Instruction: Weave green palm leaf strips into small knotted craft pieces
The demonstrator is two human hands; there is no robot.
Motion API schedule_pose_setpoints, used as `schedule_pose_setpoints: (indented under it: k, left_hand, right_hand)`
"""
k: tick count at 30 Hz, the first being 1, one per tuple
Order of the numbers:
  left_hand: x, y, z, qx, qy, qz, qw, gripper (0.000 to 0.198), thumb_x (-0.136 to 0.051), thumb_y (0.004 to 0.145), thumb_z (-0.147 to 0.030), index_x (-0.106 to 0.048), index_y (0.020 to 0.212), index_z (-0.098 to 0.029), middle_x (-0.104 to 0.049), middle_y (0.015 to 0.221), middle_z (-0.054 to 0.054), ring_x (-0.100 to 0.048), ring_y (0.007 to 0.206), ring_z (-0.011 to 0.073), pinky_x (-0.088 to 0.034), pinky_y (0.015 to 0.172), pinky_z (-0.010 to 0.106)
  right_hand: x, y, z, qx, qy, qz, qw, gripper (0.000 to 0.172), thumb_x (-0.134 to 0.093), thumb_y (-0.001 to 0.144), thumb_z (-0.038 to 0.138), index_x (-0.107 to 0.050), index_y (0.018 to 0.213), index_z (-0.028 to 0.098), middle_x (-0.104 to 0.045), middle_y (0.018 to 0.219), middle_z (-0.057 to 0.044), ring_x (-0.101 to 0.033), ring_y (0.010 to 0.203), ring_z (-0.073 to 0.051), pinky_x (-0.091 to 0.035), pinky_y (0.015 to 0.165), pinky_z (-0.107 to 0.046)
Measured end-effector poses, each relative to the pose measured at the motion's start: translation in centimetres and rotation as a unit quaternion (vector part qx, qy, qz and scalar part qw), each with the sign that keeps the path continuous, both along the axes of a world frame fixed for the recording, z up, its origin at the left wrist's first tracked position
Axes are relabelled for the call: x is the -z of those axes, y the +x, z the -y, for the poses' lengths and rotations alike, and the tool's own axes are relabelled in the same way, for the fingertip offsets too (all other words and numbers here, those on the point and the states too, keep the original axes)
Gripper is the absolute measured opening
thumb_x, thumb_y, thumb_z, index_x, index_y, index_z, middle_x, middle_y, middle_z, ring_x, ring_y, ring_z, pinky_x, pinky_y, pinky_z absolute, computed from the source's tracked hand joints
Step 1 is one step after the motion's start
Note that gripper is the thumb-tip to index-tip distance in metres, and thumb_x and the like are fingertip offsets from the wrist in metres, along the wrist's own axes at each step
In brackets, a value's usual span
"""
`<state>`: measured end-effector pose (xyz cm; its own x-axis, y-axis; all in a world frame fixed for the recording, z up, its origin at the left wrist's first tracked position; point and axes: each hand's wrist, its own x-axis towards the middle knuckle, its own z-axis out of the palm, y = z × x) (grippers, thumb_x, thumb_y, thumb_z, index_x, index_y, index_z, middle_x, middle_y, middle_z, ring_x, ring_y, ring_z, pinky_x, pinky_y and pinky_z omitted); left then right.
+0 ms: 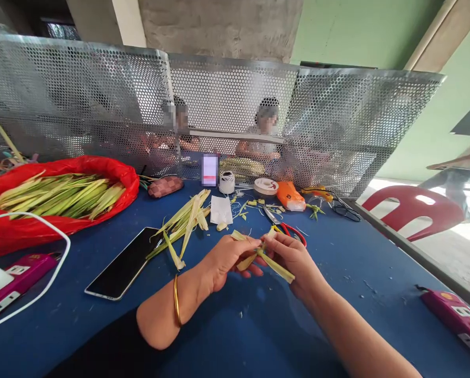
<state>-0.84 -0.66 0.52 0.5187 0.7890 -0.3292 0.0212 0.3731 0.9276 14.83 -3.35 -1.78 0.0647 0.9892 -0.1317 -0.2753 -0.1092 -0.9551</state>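
Note:
Several pale green leaf strips (277, 268), crossed at a small knot-like centre, are between my two hands above the blue table. My left hand (229, 257) pinches them from the left, its fingers curled beneath. From the right, my right hand (289, 253) grips a strip end between thumb and fingers. Just behind my right hand lie red-handled scissors (293, 232), partly hidden by it. To the left of my hands, a loose pile of long leaf strips (187, 220) rests on the table, some ends over a dark tablet-like phone (122, 265).
A red plastic bag (130, 181) full of leaves stands at left. Behind are a white thread spool (227, 182), a tape roll (265, 187), an orange packet (290, 195) and an upright phone (210, 169). Purple power strips (453, 315) flank me. A perforated metal screen (235, 79) borders the table; people sit beyond.

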Motion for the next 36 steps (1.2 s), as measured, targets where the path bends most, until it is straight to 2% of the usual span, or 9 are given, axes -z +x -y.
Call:
schedule_pose_setpoints:
  k: [5,11,21,27,30,32,34,36]
  left_hand:
    - [0.7,0.5,0.4,0.009,0.001,-0.019,1.000,0.038,-0.074,0.066,-0.050,-0.067,0.084,-0.017,-0.062,0.059,-0.001,-0.056,0.050,0.0104,-0.039,0.048,0.022]
    - [0.9,0.9,0.4,-0.009,-0.026,-0.009,1.000,0.033,-0.080,0.059,-0.041,-0.064,0.075,-0.017,-0.052,0.054,-0.005,-0.047,0.050,0.0087,-0.037,0.049,0.022]
    - [0.9,1.1,0.6,-0.009,-0.025,-0.012,1.000,0.035,-0.083,0.054,-0.040,-0.062,0.068,-0.016,-0.053,0.051,-0.004,-0.048,0.048,0.0092,-0.040,0.049,0.024]
    - [1.3,1.0,0.4,0.002,-0.032,-0.023,0.999,0.033,-0.082,0.055,-0.037,-0.059,0.068,-0.017,-0.054,0.049,-0.003,-0.049,0.044,0.0094,-0.040,0.048,0.024]
    - [1.2,0.7,0.2,0.021,-0.043,-0.028,0.998,0.033,-0.083,0.057,-0.038,-0.062,0.073,-0.017,-0.058,0.054,-0.003,-0.053,0.048,0.0100,-0.041,0.049,0.023]
    - [1.0,0.4,0.1,0.045,-0.053,-0.021,0.997,0.033,-0.080,0.062,-0.041,-0.067,0.078,-0.016,-0.059,0.059,-0.002,-0.054,0.051,0.0094,-0.042,0.050,0.022]
    - [0.8,0.3,0.0,0.072,-0.067,-0.014,0.995,0.034,-0.075,0.067,-0.045,-0.070,0.081,-0.014,-0.059,0.061,-0.001,-0.054,0.053,0.0094,-0.043,0.051,0.023]
    - [0.6,0.2,-0.1,0.097,-0.080,-0.011,0.992,0.034,-0.071,0.070,-0.045,-0.071,0.081,-0.013,-0.058,0.062,-0.001,-0.055,0.054,0.0102,-0.045,0.052,0.024]
  right_hand:
    - [0.4,-0.6,0.2,0.054,0.080,0.069,0.993,0.035,-0.080,0.061,0.048,-0.061,0.060,0.018,-0.053,0.055,0.002,-0.045,0.054,-0.012,-0.035,0.054,-0.026]
    - [1.0,-1.1,0.1,0.087,0.100,0.108,0.985,0.033,-0.073,0.069,0.046,-0.057,0.060,0.019,-0.053,0.056,0.003,-0.045,0.057,-0.012,-0.036,0.057,-0.027]
    - [1.3,-1.2,0.1,0.136,0.117,0.128,0.975,0.030,-0.070,0.069,0.042,-0.055,0.056,0.020,-0.051,0.052,0.003,-0.043,0.053,-0.012,-0.035,0.053,-0.026]
    - [1.6,-1.3,0.0,0.140,0.110,0.135,0.975,0.033,-0.072,0.066,0.045,-0.056,0.055,0.020,-0.049,0.052,0.004,-0.042,0.053,-0.011,-0.035,0.052,-0.026]
    - [1.4,-0.8,-0.4,0.113,0.099,0.128,0.980,0.034,-0.074,0.064,0.048,-0.058,0.055,0.019,-0.050,0.052,0.003,-0.043,0.052,-0.011,-0.035,0.052,-0.026]
    - [1.0,0.1,-0.8,0.098,0.084,0.113,0.985,0.033,-0.075,0.063,0.048,-0.063,0.059,0.018,-0.053,0.054,0.003,-0.045,0.053,-0.012,-0.036,0.054,-0.027]
    - [0.3,1.2,-1.1,0.118,0.076,0.108,0.984,0.033,-0.076,0.063,0.048,-0.070,0.072,0.018,-0.060,0.062,0.000,-0.051,0.059,-0.014,-0.039,0.059,-0.028]
    - [-0.4,2.2,-1.2,0.140,0.097,0.156,0.973,0.034,-0.074,0.067,0.048,-0.073,0.084,0.019,-0.066,0.075,-0.002,-0.057,0.070,-0.017,-0.041,0.066,-0.030]
